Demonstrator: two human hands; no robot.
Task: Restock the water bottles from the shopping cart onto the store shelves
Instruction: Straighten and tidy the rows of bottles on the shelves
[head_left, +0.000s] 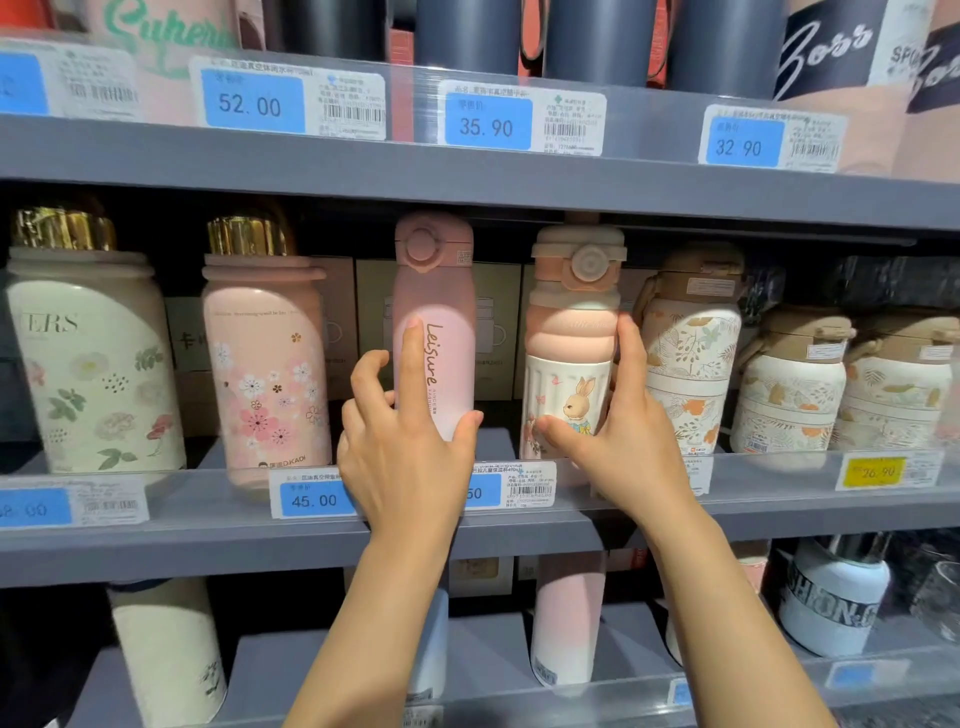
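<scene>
Head view: both hands work the middle shelf (519, 525). Left hand (402, 457) steadies the upright pink "Leisure" bottle (435, 332), forefinger straight up its front, thumb at its right side. Right hand (618, 441) pinches the upright rabbit-print bottle (569, 364) just beside it, thumb in front, fingers behind. Price tags (314, 500) read 45.00, 52.00, 35.90, 32.90.
</scene>
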